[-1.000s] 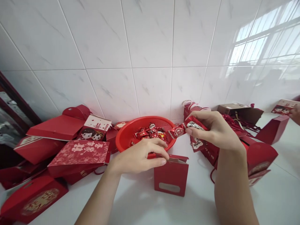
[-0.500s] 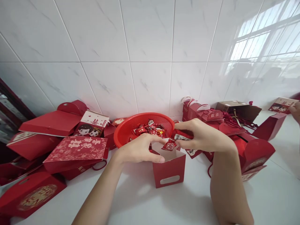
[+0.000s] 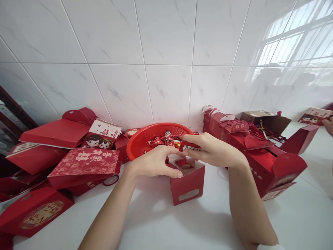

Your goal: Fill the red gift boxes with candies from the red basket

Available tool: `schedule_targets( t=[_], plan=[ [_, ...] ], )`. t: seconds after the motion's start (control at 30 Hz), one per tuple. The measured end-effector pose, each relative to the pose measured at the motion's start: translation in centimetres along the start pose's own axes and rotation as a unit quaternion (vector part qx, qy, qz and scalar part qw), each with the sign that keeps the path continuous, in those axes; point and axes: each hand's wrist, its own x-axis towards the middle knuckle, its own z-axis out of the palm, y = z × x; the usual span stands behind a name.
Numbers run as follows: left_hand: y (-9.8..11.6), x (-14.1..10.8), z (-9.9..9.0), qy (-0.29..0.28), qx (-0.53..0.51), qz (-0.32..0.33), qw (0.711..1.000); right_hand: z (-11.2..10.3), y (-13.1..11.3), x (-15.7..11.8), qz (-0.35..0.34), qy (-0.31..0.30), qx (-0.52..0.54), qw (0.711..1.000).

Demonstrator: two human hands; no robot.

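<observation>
A red paper box [image 3: 186, 185] stands upright on the white surface with its top open and a slot-shaped opening in its front. My left hand [image 3: 158, 163] grips its left rim, thumb on the front and fingers behind. Inside lies a red-wrapped candy [image 3: 184, 163]. Over the box's back rim, my right hand [image 3: 209, 149] is closed on another red-wrapped candy [image 3: 191, 146] with a white lettered band, partly hidden by the fingers. Behind both hands, a red plastic basket [image 3: 137, 140] holds several wrapped candies [image 3: 166, 139].
Several red gift boxes [image 3: 85, 165] are piled at left. More red boxes [image 3: 270, 166] stand at right, beside an open brown-sided box [image 3: 265, 121]. A white tiled wall [image 3: 166, 86] rises behind. At the far right edge, another person's hand [image 3: 328, 125] touches a printed box [image 3: 313, 116].
A candy that was at the box's mouth now lies inside it. My right hand has shifted left over the back rim with another candy. The left hand stays on the box.
</observation>
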Motion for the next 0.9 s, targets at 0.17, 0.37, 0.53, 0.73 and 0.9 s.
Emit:
schedule_targets(
  t=[0.17,0.37,0.53,0.73,0.9],
  plan=[
    [-0.1,0.0,0.1,0.029,0.001,0.011,1.000,0.0,0.2,-0.1,-0.027,0.027,-0.019,0.999],
    [0.0,0.1,0.0,0.007,0.004,0.024,1.000,-0.1,0.5,0.1,-0.016,-0.030,0.010,0.999],
    [-0.5,-0.1,-0.2,0.016,0.023,0.022,0.999,-0.8,0.6,-0.6,0.009,0.054,0.040,0.998],
    [-0.7,0.2,0.1,0.042,0.046,0.062,0.996,-1.3,1.1,-1.2,0.024,0.095,-0.002,0.995],
    [-0.8,0.0,-0.1,0.164,0.010,0.098,0.982,-1.2,1.5,-1.1,0.041,0.103,-0.021,0.994]
  ],
)
